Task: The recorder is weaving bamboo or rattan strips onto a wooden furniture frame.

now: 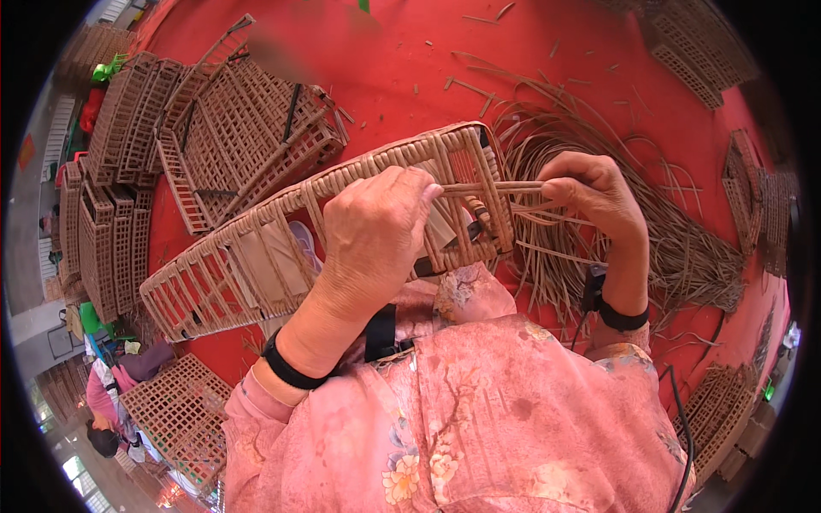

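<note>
Across my lap lies a long, tapering frame [282, 208] wrapped in brown wicker strips, with open slots between its crossbars. My left hand [376, 227] is closed over the frame's wider right part, its thumb and fingers pinching a flat brown wicker strip [523, 185]. Beyond the frame's right end, my right hand [599, 192] pinches the same strip between thumb and fingers. The strip runs taut between both hands, across the frame's end bars. Other loose strip lengths trail just below it. The fingertips of my left hand are partly hidden.
A heap of loose wicker strips [684, 248] spreads on the red floor [376, 77] at right. Woven lattice panels [248, 120] lie at far left beside stacked lattice pieces [107, 248]. Another person [111, 402] is at lower left near a lattice panel [180, 402]. Short offcuts litter the floor.
</note>
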`<state>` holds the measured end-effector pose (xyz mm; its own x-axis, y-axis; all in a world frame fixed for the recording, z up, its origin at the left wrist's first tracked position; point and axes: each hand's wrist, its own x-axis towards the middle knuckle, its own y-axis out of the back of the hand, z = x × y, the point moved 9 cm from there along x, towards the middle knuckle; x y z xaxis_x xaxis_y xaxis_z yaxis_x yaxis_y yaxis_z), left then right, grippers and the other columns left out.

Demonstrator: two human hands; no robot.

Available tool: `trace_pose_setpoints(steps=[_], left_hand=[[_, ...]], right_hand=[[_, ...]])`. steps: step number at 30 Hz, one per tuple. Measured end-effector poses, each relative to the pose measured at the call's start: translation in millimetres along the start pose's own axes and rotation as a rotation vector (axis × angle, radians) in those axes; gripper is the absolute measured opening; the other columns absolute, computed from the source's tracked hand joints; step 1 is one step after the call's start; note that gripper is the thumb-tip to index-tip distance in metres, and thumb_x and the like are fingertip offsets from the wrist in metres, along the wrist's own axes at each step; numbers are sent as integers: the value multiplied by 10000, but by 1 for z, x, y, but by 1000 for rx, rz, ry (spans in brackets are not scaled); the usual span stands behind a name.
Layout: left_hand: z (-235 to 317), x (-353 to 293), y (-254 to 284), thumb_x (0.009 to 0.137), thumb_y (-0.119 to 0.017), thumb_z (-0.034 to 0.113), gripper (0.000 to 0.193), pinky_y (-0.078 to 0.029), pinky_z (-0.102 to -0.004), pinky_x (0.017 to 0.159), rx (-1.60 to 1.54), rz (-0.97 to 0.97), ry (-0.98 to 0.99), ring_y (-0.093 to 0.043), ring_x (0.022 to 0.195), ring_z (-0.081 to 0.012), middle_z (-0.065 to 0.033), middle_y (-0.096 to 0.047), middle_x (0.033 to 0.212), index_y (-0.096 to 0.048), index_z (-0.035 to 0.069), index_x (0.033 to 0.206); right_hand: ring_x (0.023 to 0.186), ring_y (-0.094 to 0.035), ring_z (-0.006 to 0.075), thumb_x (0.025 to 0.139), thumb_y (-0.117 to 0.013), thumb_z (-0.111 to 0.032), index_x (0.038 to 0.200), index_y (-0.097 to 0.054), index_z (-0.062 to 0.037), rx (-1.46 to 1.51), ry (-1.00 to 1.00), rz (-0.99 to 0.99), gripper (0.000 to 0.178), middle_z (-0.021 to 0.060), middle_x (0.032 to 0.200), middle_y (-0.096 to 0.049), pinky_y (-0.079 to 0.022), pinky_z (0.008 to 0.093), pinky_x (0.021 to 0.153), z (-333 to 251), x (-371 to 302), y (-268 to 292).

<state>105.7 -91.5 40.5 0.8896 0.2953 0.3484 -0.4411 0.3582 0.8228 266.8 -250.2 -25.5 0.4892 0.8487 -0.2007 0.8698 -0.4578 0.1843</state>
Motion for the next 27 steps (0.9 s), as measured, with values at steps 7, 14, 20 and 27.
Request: trace_pose_setpoints(steps=[7, 14, 20, 27], left_hand=[[3, -3, 3, 867, -702, 107, 96, -499, -384, 625, 169, -52, -35, -645, 711, -294, -92, -647, 821, -669, 60, 944], [-4, -29, 23, 842, -697, 3, 232, -545, -367, 656, -23, 125, 18, -695, 801, -301, -119, -680, 1001, -618, 53, 1055], [-13, -24, 10, 843, -669, -37, 229, -559, -364, 691, -126, -12, 137, -718, 835, -285, -133, -689, 973, -592, 49, 1041], [-25, -34, 12, 842, -680, -56, 206, -559, -288, 702, -381, 32, 261, -705, 800, -164, -84, -694, 876, -624, 33, 1020]], right_hand=[[681, -526, 52, 896, -740, -190, 922, -723, -21, -182, 68, -6, 171, -30, 753, -609, -433, 247, 569, -18, 12, -8], [670, -521, 47, 901, -739, -208, 917, -722, -32, -55, 30, -29, 177, -39, 739, -587, -442, 234, 554, -3, 21, -14], [657, -510, 29, 903, -741, -215, 925, -717, -33, -19, 72, -79, 186, -54, 741, -578, -456, 232, 541, 6, 29, -21], [588, -497, 8, 898, -722, -190, 896, -716, -36, 50, 1, -42, 154, -62, 684, -564, -406, 185, 492, 22, 18, 0]])
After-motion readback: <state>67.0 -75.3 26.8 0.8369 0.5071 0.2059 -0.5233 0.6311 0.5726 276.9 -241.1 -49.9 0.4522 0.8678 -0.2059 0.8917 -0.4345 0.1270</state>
